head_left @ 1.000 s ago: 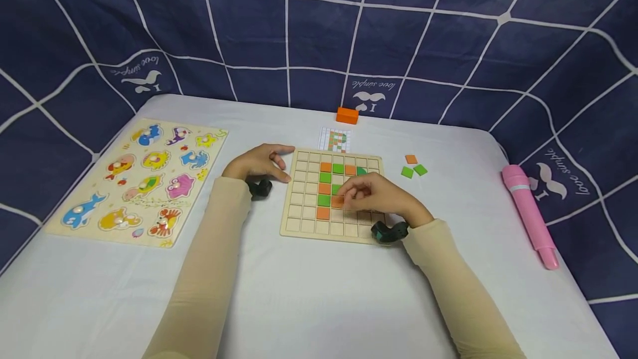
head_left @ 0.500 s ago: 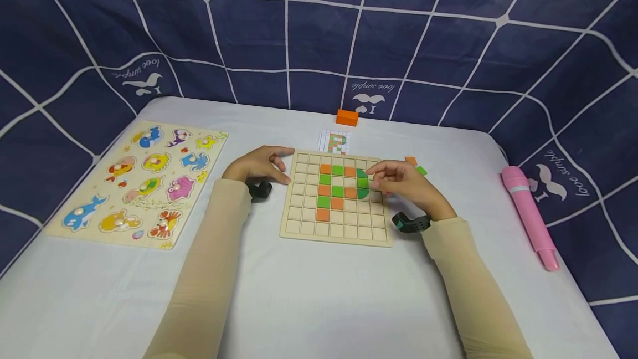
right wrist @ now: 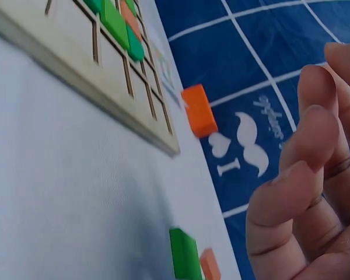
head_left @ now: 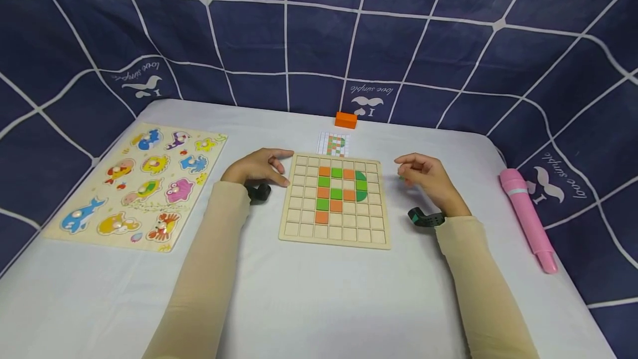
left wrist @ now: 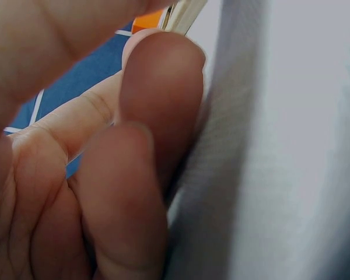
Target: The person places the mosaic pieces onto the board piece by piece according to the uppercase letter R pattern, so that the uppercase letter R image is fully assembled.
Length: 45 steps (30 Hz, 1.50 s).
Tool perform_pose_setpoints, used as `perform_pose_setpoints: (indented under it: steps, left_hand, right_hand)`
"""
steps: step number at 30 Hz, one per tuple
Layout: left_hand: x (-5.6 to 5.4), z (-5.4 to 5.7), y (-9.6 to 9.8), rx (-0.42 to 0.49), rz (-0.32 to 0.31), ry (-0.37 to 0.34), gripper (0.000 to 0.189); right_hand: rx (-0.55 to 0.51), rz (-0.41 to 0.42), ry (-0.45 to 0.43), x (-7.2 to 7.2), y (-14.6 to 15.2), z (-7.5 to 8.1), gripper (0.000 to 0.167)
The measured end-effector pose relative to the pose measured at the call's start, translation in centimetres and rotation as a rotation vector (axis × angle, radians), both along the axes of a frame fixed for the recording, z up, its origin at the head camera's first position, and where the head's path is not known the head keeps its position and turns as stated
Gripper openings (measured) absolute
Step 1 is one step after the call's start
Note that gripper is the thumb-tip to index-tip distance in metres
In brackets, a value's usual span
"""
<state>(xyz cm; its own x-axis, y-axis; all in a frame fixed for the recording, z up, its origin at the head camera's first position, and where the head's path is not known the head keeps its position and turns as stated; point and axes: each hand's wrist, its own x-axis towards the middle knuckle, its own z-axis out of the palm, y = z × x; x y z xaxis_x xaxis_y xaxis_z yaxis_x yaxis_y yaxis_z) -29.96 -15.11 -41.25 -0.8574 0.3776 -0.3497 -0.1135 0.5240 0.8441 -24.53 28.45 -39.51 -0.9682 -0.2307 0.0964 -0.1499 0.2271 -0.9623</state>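
Observation:
My left hand (head_left: 260, 167) rests at the left edge of a wooden grid board (head_left: 306, 218), its forefinger and thumb touching the rim. Orange and green tiles (head_left: 336, 173) lie in the board's cells, with two rounded dark green pieces (head_left: 361, 196) at the right. Beyond the board's right edge, my right hand (head_left: 423, 177) hovers over the table with loosely bent fingers. Near it in the right wrist view are a loose green tile (right wrist: 185, 254) and an orange tile (right wrist: 210, 265); I see nothing in its fingers. The hand mostly hides these loose tiles in the head view.
A small card (head_left: 333, 144) with a coloured grid pattern lies behind the board, and an orange block (head_left: 346, 120) stands farther back. At left is a sea-animal peg puzzle (head_left: 166, 204). A pink stick-like object (head_left: 529, 220) with a wider head lies at right.
My right hand has left the middle of the board and moved right, over the loose tiles. An orange tile that was under its fingertips now shows in a cell. The left hand stays put.

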Motion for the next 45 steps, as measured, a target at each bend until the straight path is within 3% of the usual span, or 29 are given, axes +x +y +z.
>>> perform_pose_setpoints:
  steps: [5,9,14,17,23,29,39,45]
  left_hand:
    - [0.1,0.1,0.0,-0.008,0.005,-0.005,0.099]
    - [0.0,0.2,0.1,-0.009,0.01,-0.01,0.099]
    - [0.0,0.3,0.2,0.004,0.007,-0.007,0.099]
    - [0.0,0.2,0.2,0.021,0.004,-0.009,0.099]
    - [0.0,0.1,0.2,0.04,-0.001,-0.011,0.099]
    - [-0.1,-0.1,0.2,0.049,-0.006,-0.012,0.099]
    - [0.1,-0.2,0.0,0.008,-0.009,0.015,0.097]
    - [0.2,-0.3,-0.1,0.021,-0.034,0.041,0.097]
  right_hand:
    - [0.004,-0.084,-0.02,-0.3,1.5,-0.2,0.017]
    - [0.051,-0.149,-0.049,-0.5,2.8,-0.3,0.025]
    - [0.024,-0.212,-0.106,-0.9,4.2,-0.6,0.012]
    - [0.052,-0.24,-0.134,-1.0,4.8,-0.9,0.013]
    - [0.148,-0.264,-0.183,-1.3,5.8,-1.6,0.036]
    - [0.156,-0.286,-0.247,-1.4,6.5,-2.1,0.049]
    - [0.249,-0.288,-0.262,-1.1,5.9,-1.8,0.052]
    - [0.423,-0.318,-0.27,-1.2,5.2,-1.5,0.05]
